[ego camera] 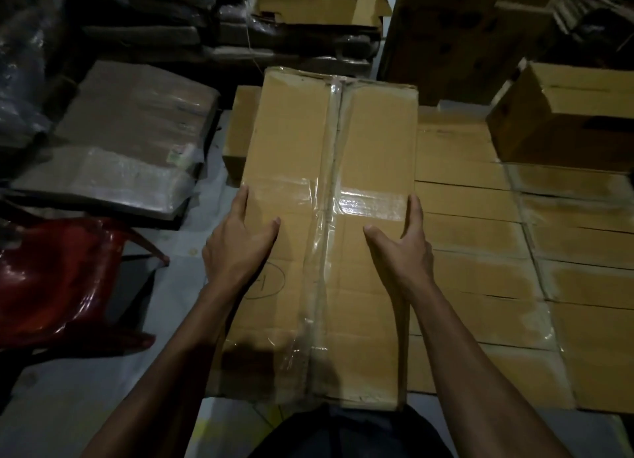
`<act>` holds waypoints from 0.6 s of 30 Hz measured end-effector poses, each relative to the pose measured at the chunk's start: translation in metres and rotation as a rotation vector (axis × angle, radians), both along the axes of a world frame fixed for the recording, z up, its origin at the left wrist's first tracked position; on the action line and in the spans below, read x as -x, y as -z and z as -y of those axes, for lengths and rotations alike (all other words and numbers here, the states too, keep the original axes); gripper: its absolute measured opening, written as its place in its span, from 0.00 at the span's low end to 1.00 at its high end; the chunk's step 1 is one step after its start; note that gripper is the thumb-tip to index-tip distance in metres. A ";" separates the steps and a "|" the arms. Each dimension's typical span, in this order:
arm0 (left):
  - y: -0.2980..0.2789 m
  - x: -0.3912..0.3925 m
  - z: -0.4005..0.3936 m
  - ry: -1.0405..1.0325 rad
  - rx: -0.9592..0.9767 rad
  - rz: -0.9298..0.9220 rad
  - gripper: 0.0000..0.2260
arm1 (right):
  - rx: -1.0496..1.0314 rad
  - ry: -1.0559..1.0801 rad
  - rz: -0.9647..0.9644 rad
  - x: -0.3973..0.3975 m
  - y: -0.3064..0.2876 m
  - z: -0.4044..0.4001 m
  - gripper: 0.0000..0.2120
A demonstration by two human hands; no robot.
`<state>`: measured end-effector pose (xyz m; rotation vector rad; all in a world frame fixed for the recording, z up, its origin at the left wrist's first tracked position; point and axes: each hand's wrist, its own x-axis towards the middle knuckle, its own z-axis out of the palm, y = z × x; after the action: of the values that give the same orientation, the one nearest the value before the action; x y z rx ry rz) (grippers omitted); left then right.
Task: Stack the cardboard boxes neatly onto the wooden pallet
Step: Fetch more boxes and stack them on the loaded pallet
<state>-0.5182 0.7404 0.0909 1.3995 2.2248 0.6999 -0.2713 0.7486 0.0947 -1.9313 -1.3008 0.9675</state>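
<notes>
A long taped cardboard box (329, 142) lies lengthwise in front of me, its near end against my body. My left hand (240, 241) holds its left edge, fingers down the side and thumb on top. My right hand (404, 241) holds the right edge the same way. Beneath and to the right lies a layer of flat cardboard boxes (497, 238) packed side by side. Another box (240, 132) shows under the far left of the held one. The wooden pallet is hidden.
A further cardboard box (566, 114) stands on the layer at the far right. A red plastic chair (61, 279) is at the left, with plastic-wrapped bundles (130, 142) behind it. Tall cartons (463, 29) and dark stacked packs (291, 39) close off the back.
</notes>
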 end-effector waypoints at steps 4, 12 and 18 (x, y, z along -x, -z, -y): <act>0.008 0.009 -0.065 0.027 -0.002 0.000 0.35 | -0.008 0.022 -0.005 0.008 0.008 -0.062 0.46; 0.020 0.007 -0.230 0.095 -0.020 0.019 0.35 | 0.019 0.093 -0.024 0.004 0.019 -0.211 0.46; 0.007 -0.014 -0.337 0.204 -0.030 0.056 0.35 | 0.025 0.198 -0.049 -0.015 0.006 -0.292 0.46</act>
<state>-0.5044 1.0769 0.0837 1.5736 2.0012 0.6947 -0.2564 1.0401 0.0887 -1.9991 -1.0515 0.9291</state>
